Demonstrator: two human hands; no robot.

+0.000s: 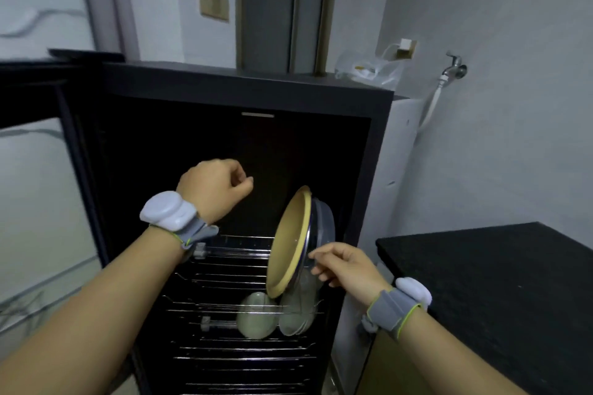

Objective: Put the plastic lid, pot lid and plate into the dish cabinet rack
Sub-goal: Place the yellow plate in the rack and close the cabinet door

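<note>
A tan plate stands on edge on the upper wire rack of the open black dish cabinet, leaning right. Right behind it leans a clear glass pot lid with a metal rim. My right hand reaches in from the right, and its thumb and fingertips pinch the lid's rim low on its front edge. My left hand hovers higher inside the cabinet, left of the plate, curled into a loose fist with nothing in it. I cannot make out a separate plastic lid.
Pale green dishes stand on the lower rack, with more wire shelves below. A black countertop lies to the right. A plastic bag sits on top of the cabinet, and a wall tap with a hose is at the right.
</note>
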